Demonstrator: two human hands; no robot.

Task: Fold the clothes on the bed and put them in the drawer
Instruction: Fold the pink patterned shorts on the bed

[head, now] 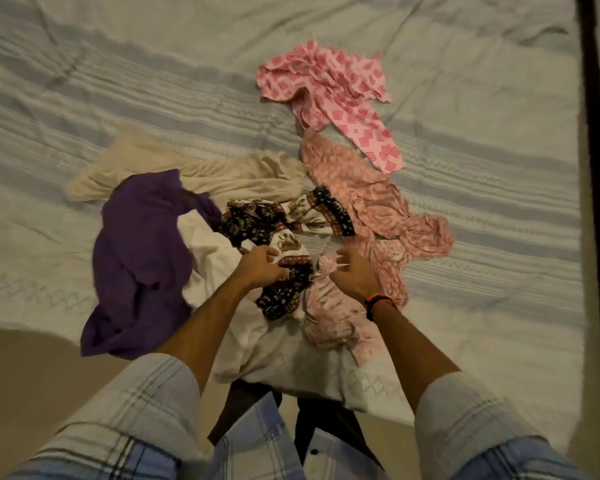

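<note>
A heap of unfolded clothes lies on the bed (pixel 465 98). A purple garment (pixel 139 258) is at the left, a beige one (pixel 194 174) behind it, and a white one (pixel 257 344) lies near the bed's front edge. A black and white patterned piece (pixel 288 220) sits in the middle. My left hand (pixel 262 266) has its fingers curled into this patterned piece. A pale pink printed garment (pixel 371 202) runs down the right side, and my right hand (pixel 352 273) pinches its crumpled fabric. Farther back lies a bright pink garment (pixel 333 84) with square prints.
The striped bedspread spreads wide around the heap. A dark edge (pixel 596 168) runs along the bed's right side. Bare floor (pixel 21 375) shows at the lower left beside the bed's corner. No drawer is in view.
</note>
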